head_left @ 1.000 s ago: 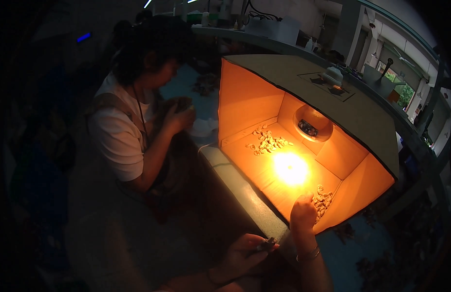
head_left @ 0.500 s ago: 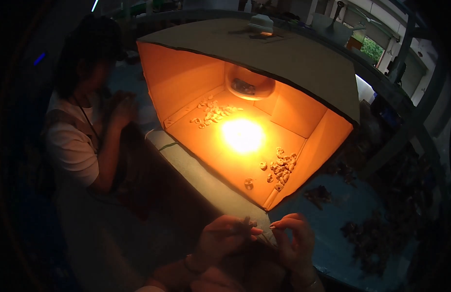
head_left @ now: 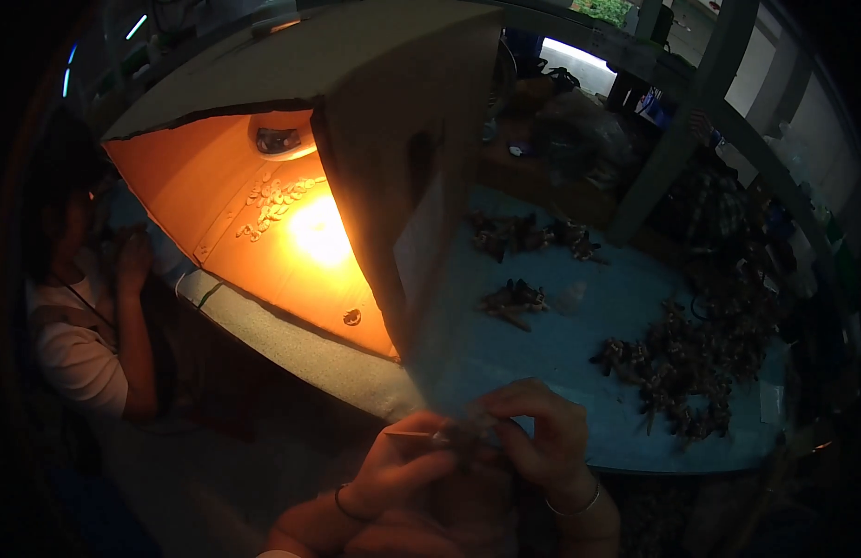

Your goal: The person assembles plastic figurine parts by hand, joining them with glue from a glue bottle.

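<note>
Cardboard box (head_left: 393, 121) close ahead of hands

Box (head_left: 291, 84) on counter (head_left: 505, 344), lamp (head_left: 284, 139) inside; dark clumps (head_left: 682, 363) right of box; another person (head_left: 77, 307) left; hands (head_left: 477, 446) at near edge.

A large cardboard box (head_left: 356, 121) lies open on its side on the table (head_left: 542, 344), its inside glowing orange from a bright lamp (head_left: 317, 232). The room around the box is dim. Behind the box, daylight shows through a window (head_left: 579, 51). Right of the box, a grey post (head_left: 677, 139) leans across a cluttered bench.
</note>
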`<state>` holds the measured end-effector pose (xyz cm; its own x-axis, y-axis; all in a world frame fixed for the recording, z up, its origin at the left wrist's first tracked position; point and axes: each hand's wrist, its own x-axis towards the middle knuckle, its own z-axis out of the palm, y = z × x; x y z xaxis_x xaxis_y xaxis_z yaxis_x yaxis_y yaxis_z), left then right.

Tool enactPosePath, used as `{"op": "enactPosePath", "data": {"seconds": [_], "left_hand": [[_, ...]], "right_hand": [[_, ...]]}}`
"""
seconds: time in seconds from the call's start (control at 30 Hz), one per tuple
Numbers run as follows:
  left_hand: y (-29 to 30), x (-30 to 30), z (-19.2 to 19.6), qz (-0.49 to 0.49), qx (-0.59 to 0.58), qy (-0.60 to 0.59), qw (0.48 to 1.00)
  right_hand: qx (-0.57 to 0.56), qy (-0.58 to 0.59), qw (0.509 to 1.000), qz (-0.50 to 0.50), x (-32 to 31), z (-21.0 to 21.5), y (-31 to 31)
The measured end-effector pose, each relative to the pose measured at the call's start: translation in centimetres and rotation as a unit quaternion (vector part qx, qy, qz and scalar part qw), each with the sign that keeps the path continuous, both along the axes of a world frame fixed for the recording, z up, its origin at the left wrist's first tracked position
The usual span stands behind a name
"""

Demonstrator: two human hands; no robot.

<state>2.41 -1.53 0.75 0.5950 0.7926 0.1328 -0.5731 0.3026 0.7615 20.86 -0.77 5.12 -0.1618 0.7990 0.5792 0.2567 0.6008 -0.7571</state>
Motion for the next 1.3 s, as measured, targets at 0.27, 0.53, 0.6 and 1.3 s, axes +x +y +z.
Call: {"op": "enactPosePath", "data": {"seconds": [0.27, 0.53, 0.6, 1.3], "left_hand": [[0.0, 0.7, 0.8, 0.000, -0.008, 0.014, 1.000], [-0.1, 0.6, 0.6, -0.003, -0.003, -0.018, 1.000], [-0.1, 0.7, 0.9, 0.012, -0.004, 0.003, 1.000], [0.1, 1.6, -0.3, 0.282, 0.235, 0.201, 0.908]], "right_hand": [[0.073, -0.035, 0.996, 0.036, 0.7, 0.3, 0.6], [0.085, -0.060, 0.994, 0.038, 0.5, 0.8, 0.7], [0.098, -0.079, 0.992, 0.020, 0.4, 0.6, 0.6], [0.173, -0.166, 0.958, -0.157, -1.5, 0.6, -1.2]]}}
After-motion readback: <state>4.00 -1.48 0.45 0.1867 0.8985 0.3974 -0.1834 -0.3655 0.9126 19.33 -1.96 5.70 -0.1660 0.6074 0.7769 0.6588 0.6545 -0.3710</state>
